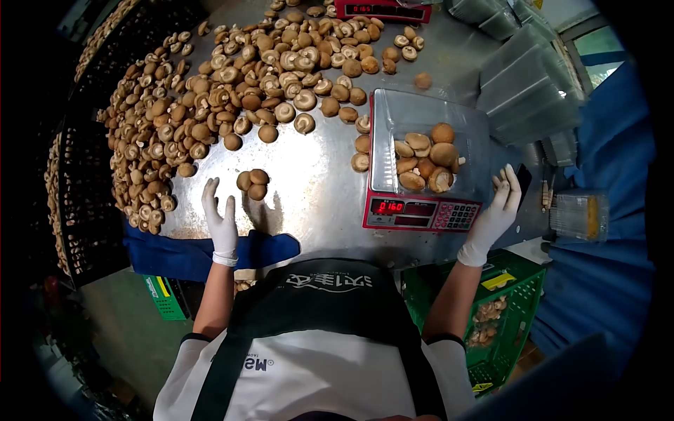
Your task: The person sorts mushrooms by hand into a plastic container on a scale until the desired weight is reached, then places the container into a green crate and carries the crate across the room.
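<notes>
My left hand (221, 226), in a white glove, is open with thumb and fingers apart over the metal table. Just to its right sit three brown mushrooms (254, 184) in a small cluster, apart from the glove. My right hand (496, 210), gloved too, is beside the right edge of the red scale (423, 213), fingers stretched out, holding nothing visible. A clear plastic tray (467, 133) rests on the scale with several mushrooms (444, 154) in it. The red display (390, 207) reads 0160. A dark flat object (524, 184) lies right behind my right fingers.
A big heap of mushrooms (210, 105) spreads over the table's left and far side. A second red scale (382, 11) stands at the far edge. Stacked clear trays (526, 84) are at the right. Below the table is a green crate (516, 316) with packed mushrooms.
</notes>
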Demonstrator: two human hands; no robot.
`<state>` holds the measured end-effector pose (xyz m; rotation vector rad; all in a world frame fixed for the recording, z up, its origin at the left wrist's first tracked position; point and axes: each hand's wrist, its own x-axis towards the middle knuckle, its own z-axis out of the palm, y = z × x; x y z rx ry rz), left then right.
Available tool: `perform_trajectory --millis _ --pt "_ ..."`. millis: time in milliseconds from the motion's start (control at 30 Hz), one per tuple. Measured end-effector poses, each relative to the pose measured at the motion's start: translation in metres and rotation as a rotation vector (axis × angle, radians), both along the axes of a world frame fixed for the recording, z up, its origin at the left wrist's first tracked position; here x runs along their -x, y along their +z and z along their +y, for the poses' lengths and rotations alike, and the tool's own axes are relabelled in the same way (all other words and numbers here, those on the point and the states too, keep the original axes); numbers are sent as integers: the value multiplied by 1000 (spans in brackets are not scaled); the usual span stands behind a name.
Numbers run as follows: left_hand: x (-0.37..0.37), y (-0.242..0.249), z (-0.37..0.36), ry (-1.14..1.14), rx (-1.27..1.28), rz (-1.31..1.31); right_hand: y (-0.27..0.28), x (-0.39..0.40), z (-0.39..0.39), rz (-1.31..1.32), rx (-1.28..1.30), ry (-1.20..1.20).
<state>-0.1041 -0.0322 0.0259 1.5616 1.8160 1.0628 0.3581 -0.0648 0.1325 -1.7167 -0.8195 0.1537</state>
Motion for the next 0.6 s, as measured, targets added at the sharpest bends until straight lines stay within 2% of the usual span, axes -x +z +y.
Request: perform_trajectory --millis 100,167,233,300,333,367,433,500,567,600 --pt "-24 4 5 -72 -11 -74 5 2 25 -114 -39 118" --pt "-45 14 9 -112 -38 -53 4 3 50 -143 158 184" --pt "-55 13 11 -150 -122 -55 -6 15 72 -552 246 206" --pt "-50 -4 12 -124 -193 -110 -49 -1 86 -682 242 339" --pt "-45 2 13 -67 -177 -114 -46 3 88 -621 208 367" --pt "-42 7 14 -15 -154 -126 -34 7 88 -447 234 359" --pt "-26 9 11 98 -100 -105 -10 12 75 -387 169 248" --pt "-14 7 6 152 -26 -151 -3 1 63 -507 136 196" --pt "-8 -14 4 56 -45 -9 -32 -23 56 -663 355 418" --pt "-12 -15 5 -12 -36 132 -43 -17 56 -653 370 404"
